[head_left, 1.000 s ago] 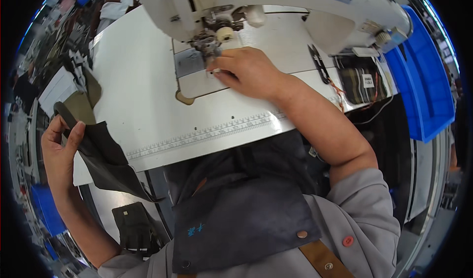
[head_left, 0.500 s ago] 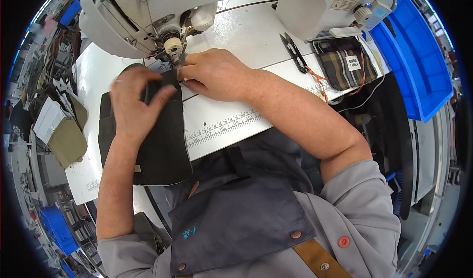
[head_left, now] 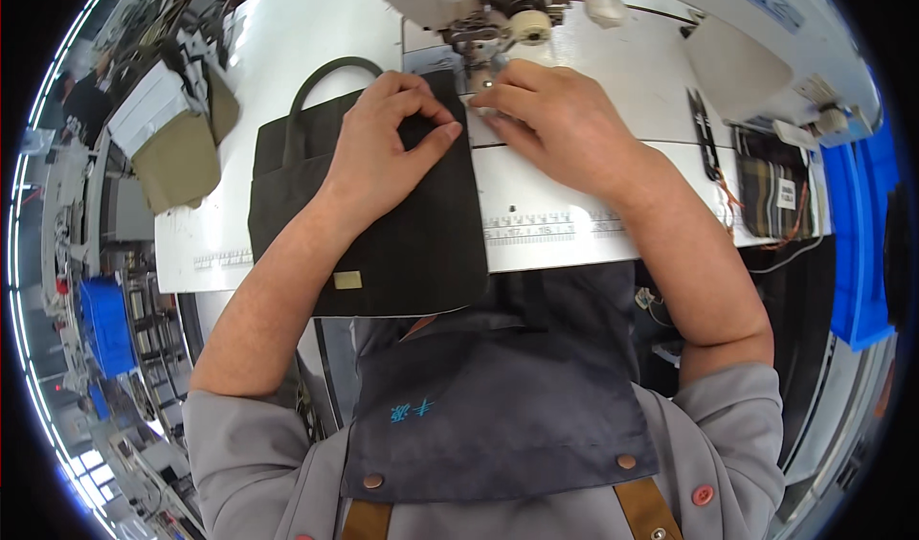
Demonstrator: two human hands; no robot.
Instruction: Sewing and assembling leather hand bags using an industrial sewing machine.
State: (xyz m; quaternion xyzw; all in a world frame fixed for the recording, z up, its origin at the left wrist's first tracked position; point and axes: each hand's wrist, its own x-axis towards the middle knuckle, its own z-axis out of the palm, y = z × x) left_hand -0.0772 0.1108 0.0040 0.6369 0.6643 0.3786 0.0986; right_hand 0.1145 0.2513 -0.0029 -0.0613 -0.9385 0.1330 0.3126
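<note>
A dark green bag panel (head_left: 402, 224) lies on the white sewing table, its front edge hanging over toward my lap. It has a curved handle (head_left: 299, 109) at its far left and a small pale tag (head_left: 347, 280) near its front edge. My left hand (head_left: 388, 147) is over the panel, thumb and forefinger brought together by its far right edge. Beside that edge, below the sewing machine's needle area (head_left: 488, 47), my right hand (head_left: 560, 123) has its fingertips pinched. Whatever either hand pinches is too small or hidden to make out.
Black thread snips (head_left: 706, 136) lie to the right, near a plaid fabric pouch (head_left: 766, 186) with orange cords. Blue bins (head_left: 866, 243) stand beyond the table's right end. Olive and white pieces (head_left: 177, 152) are piled at the left. A ruler strip (head_left: 536, 229) runs along the front edge.
My left hand has gone from spread and blurred to a pinch at the panel's right edge. My right hand stays by the needle area. The whole view has shifted, and the handle now shows.
</note>
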